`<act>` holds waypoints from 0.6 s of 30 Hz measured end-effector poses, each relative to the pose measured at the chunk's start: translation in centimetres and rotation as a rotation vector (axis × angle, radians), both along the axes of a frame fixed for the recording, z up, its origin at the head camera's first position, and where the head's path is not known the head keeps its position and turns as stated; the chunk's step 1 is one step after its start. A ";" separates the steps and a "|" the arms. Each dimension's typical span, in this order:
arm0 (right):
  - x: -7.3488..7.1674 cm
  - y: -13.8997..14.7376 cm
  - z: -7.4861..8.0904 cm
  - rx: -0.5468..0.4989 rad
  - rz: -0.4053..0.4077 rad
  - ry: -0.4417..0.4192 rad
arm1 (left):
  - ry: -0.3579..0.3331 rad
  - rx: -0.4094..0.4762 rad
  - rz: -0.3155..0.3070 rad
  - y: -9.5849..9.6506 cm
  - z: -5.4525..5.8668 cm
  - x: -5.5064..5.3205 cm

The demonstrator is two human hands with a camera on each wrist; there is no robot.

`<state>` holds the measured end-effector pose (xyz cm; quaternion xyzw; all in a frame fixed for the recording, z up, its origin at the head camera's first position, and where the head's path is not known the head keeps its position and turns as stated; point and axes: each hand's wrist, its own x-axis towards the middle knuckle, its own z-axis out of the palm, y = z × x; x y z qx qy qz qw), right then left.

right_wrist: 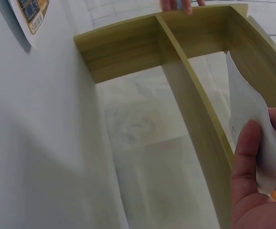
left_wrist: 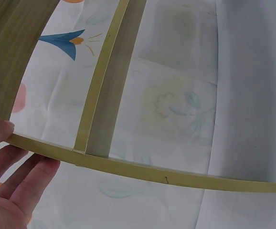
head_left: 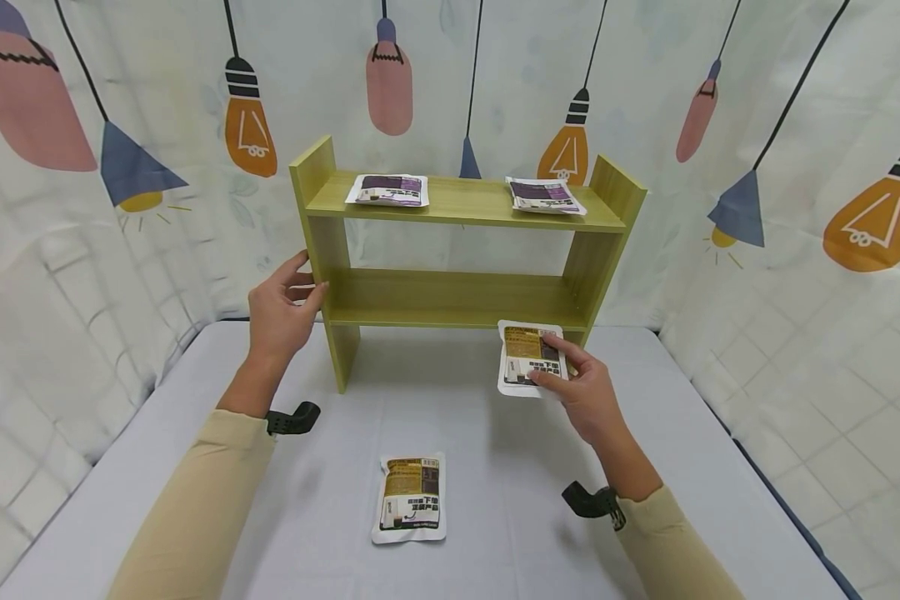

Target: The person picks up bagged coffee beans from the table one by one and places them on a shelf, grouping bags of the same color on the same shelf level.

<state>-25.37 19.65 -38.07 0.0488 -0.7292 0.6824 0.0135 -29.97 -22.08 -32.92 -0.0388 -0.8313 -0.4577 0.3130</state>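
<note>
A green wooden two-tier shelf point(head_left: 450, 298) stands on the white-covered table. My left hand point(head_left: 283, 310) grips its left side panel point(left_wrist: 176, 179), thumb on the inner side and fingers outside, as the left wrist view shows. Between thumb and fingers, my right hand point(head_left: 581, 392) pinches a white pouch with a brown and yellow label point(head_left: 521, 354), held upright in front of the lower board's right end. The right wrist view shows the pouch's plain white back point(right_wrist: 252, 114). A matching pouch point(head_left: 411, 500) lies flat on the table, nearer to me.
Two purple-labelled pouches lie on the top board, one at the left point(head_left: 388, 190) and one at the right point(head_left: 544, 197). Behind the shelf hangs a white curtain point(head_left: 435, 100) printed with lamps and bulbs. The table point(head_left: 315, 525) extends toward me.
</note>
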 end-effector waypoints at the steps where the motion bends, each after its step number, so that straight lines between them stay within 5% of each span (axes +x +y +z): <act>1: 0.0 0.0 0.0 0.003 -0.003 -0.003 | 0.001 0.000 0.000 0.0 0.0 0.0; 18: -1.4 0.2 -0.1 -0.015 -0.021 0.003 | 0.005 0.003 0.001 -0.1 -0.2 -0.1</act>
